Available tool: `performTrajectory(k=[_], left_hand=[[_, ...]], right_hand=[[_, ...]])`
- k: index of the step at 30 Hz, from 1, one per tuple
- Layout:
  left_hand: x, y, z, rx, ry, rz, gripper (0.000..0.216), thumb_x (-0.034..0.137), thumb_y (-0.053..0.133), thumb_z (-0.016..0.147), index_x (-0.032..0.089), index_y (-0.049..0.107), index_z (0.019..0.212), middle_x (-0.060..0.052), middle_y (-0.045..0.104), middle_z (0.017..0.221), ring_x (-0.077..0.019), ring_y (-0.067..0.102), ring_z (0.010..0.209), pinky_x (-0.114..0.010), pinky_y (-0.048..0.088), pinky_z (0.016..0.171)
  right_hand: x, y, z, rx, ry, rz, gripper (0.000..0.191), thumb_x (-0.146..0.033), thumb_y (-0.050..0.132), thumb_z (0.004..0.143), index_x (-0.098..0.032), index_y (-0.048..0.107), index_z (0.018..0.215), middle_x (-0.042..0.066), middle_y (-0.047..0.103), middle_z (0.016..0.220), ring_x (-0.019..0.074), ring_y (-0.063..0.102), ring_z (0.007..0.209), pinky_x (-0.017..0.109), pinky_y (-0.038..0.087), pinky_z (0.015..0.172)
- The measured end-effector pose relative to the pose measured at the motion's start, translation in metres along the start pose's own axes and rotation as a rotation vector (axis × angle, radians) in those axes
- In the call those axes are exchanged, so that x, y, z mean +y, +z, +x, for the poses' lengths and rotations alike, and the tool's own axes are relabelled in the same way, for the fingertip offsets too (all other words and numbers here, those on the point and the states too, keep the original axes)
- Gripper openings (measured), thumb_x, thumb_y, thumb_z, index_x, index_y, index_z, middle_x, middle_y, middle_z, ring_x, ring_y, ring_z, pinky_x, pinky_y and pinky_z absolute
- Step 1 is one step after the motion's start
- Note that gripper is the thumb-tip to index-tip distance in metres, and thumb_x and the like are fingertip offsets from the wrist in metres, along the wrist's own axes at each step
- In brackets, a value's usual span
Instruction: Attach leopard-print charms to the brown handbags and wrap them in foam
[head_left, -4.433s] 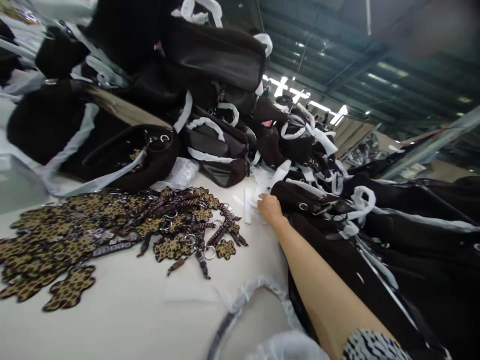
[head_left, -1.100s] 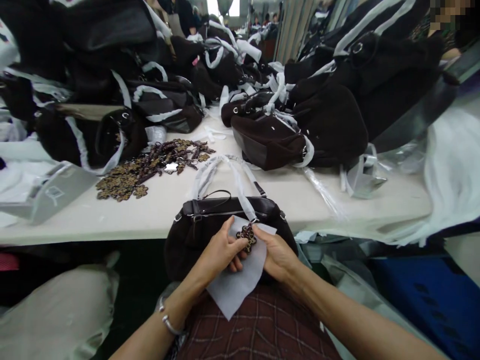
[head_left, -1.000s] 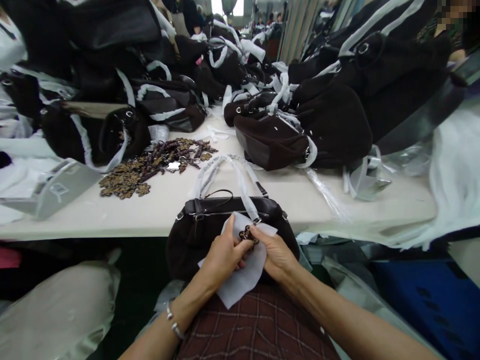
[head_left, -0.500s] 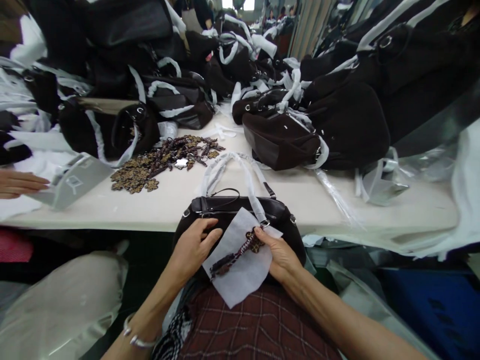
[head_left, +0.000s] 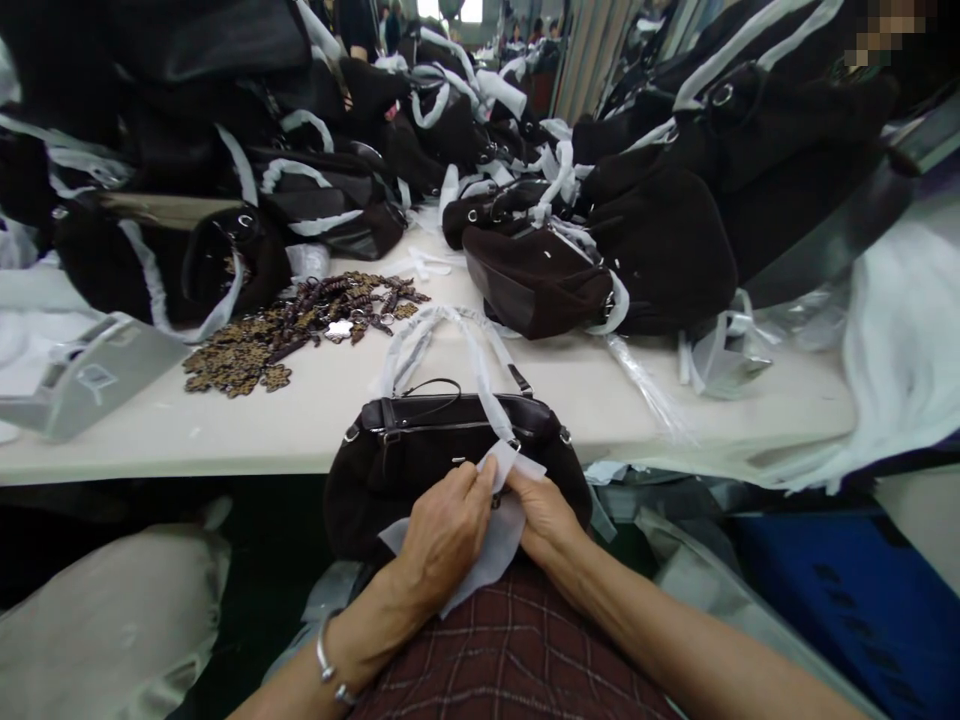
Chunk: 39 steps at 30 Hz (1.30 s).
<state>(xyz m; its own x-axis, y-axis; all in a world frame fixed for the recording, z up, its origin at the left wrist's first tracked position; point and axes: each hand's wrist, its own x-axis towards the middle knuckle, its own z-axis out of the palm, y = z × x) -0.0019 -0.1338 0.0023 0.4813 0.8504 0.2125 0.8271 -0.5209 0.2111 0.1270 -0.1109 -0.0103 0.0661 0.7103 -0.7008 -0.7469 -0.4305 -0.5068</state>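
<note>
A dark brown handbag (head_left: 390, 470) with paper-wrapped handles rests on my lap against the table edge. A white tissue sheet (head_left: 499, 540) lies over its front. My left hand (head_left: 446, 535) is closed on the sheet, folding it over the leopard-print charm, which is now hidden. My right hand (head_left: 541, 515) pinches the sheet's upper corner beside the bag's ring.
A pile of leopard-print charms (head_left: 292, 325) lies on the white table (head_left: 300, 420). Many dark bags with white-wrapped straps (head_left: 570, 280) crowd the back and right. A grey box (head_left: 90, 375) sits at the left. A blue bin (head_left: 847, 600) stands at lower right.
Half a second ago the charm lay uncovered on the sheet with my left hand on the bag. Now both hands have closed the sheet over the charm. The other person's hand at left is gone.
</note>
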Motion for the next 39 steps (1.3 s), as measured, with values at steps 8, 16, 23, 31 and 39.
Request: performTrajectory(k=[8,16,23,31,39], left_hand=[[0.003,-0.004,0.004,-0.060,0.152,0.276,0.047,0.002,0.037,0.091,0.000,0.039,0.137,-0.011,0.064,0.098,-0.0207,0.061,0.081,-0.033,0.054,0.068],[0.006,-0.014,0.000,-0.200,0.103,0.011,0.042,0.012,0.042,0.094,0.010,0.047,0.135,-0.012,0.064,0.107,-0.0222,0.063,0.093,-0.033,0.054,0.080],[-0.034,-0.031,0.027,-0.121,-0.365,-0.682,0.023,0.038,0.056,0.090,0.019,0.064,0.101,-0.006,0.064,0.097,-0.0201,0.061,0.089,-0.032,0.048,0.082],[-0.017,0.016,0.023,-0.199,-0.625,-1.323,0.039,0.048,0.063,0.084,0.011,0.067,0.096,-0.003,0.065,0.080,-0.0135,0.055,0.065,-0.022,0.039,0.057],[-0.030,0.007,0.030,-0.329,-0.763,-1.595,0.036,0.042,0.074,0.073,0.010,0.068,0.088,-0.003,0.064,0.071,-0.0109,0.052,0.056,-0.022,0.037,0.054]], right_hand=[[-0.013,0.003,-0.020,-0.113,0.059,0.051,0.039,-0.033,0.092,0.051,-0.014,0.072,0.078,0.002,0.073,0.077,0.0142,0.063,0.070,0.024,0.052,0.066],[-0.009,-0.004,-0.008,-0.097,-0.054,-0.090,0.035,-0.024,0.092,0.049,-0.015,0.071,0.074,0.001,0.070,0.072,0.0140,0.061,0.068,0.027,0.050,0.070],[-0.019,-0.010,-0.006,-0.187,-0.004,-0.164,0.040,-0.031,0.093,0.047,-0.014,0.071,0.077,0.001,0.070,0.069,0.0159,0.061,0.066,0.030,0.051,0.070],[-0.012,-0.007,-0.009,-0.164,-0.085,-0.262,0.043,-0.040,0.089,0.055,-0.015,0.074,0.087,0.004,0.074,0.081,0.0192,0.064,0.074,0.032,0.051,0.076],[-0.079,-0.065,-0.022,-0.424,-0.847,-1.277,0.062,-0.034,0.081,0.072,-0.029,0.061,0.131,0.008,0.068,0.119,0.0259,0.065,0.100,0.044,0.050,0.095]])
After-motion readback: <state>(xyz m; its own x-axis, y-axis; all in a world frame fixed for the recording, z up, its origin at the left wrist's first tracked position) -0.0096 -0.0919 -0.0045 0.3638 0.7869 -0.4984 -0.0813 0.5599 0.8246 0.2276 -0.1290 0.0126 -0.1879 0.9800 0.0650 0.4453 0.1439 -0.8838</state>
